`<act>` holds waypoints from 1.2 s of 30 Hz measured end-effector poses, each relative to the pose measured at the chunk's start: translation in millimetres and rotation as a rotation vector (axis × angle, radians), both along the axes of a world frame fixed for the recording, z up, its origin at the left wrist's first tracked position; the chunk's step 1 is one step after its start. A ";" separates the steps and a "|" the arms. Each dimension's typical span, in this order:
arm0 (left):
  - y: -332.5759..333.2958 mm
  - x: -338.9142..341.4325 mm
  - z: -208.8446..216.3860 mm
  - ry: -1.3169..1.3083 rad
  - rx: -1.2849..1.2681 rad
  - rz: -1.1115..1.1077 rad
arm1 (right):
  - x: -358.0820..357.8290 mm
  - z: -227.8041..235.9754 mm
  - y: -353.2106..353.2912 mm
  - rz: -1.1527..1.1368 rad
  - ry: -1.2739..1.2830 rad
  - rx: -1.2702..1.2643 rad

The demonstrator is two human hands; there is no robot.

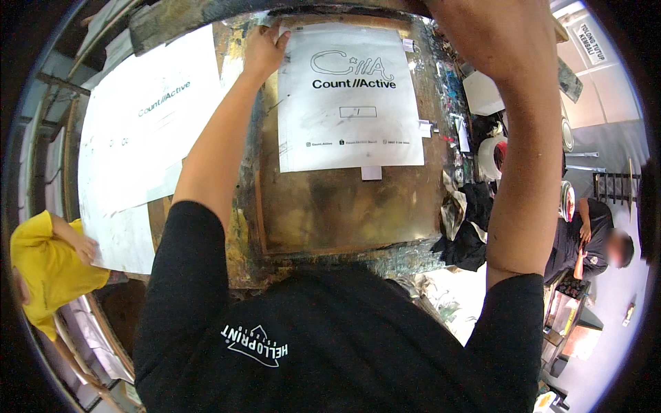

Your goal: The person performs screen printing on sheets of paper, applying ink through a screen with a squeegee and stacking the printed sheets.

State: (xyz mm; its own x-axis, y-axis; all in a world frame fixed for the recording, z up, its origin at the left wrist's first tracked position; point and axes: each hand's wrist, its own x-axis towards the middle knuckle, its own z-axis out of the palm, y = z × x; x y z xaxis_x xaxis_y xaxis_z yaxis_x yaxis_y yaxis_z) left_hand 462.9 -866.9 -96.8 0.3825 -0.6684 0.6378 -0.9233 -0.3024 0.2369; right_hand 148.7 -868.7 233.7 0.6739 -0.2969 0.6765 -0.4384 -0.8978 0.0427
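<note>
A white printed sheet (pixel 348 131) lies taped on a stained brown framed screen (pixel 344 206) in front of me. My left hand (pixel 261 51) reaches forward and presses its fingers on the sheet's top left corner. My right hand (pixel 475 27) is raised at the top right, close to the camera, near the sheet's top right corner; its fingers are cut off by the picture's edge. Small tape strips hold the sheet's bottom and right edges.
A second large white printed sheet (pixel 144 131) lies to the left. A person in a yellow shirt (pixel 48 268) stands at lower left. Another person in dark clothes (pixel 585 241) sits at right. Black rags (pixel 471 234) and a tape roll (pixel 490 155) lie right of the screen.
</note>
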 end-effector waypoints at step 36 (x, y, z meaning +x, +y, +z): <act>275.2 -51.9 68.6 -0.012 0.882 0.293 | -22.0 -16.9 -15.6 0.050 0.045 -0.081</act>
